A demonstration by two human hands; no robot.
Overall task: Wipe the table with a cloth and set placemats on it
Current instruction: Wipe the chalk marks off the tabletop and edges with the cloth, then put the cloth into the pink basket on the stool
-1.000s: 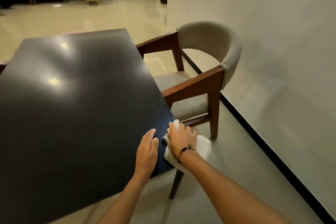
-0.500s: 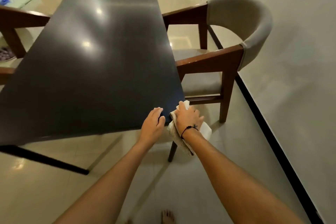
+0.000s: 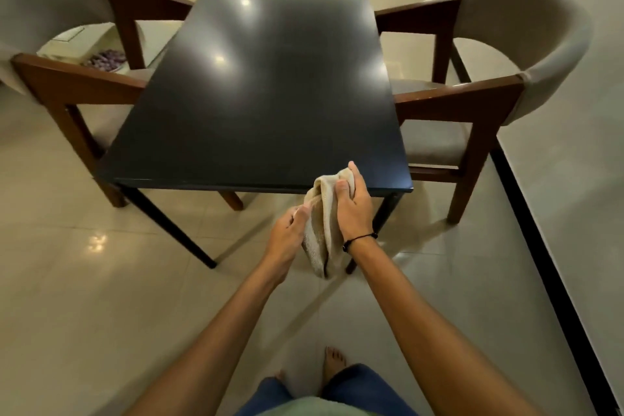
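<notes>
Head view, standing at the near edge of the counter (image 3: pixel 263 94). We hold the cloth (image 3: pixel 322 230) in both hands, lifted clear of the dark top and hanging just in front of the near edge, toward its right corner. The right hand (image 3: pixel 353 206) has its grip clamped around the bunched upper part of the cloth, thumb over the fold, so that the weight of the fabric is carried there. The left hand (image 3: pixel 287 233) pinches the cloth's left margin between thumb and curled fingers; we judge that this second hold serves to gather or refold the fabric, presenting a fresh face or closing out the wiping.

The cloth's lower end dangles freely below both hands, over the floor (image 3: pixel 101 280), touching nothing.

The counter top is bare and glossy, with lamp reflections across it; no placemats lie on it. Two armchairs flank it: one at the left edge (image 3: pixel 67 78), one at the right edge (image 3: pixel 489 94), both drawn close. On the left chair's seat lie flat pale and patterned items, possibly the placemats, though we cannot tell. We judge the placemat step as not yet begun.
</notes>
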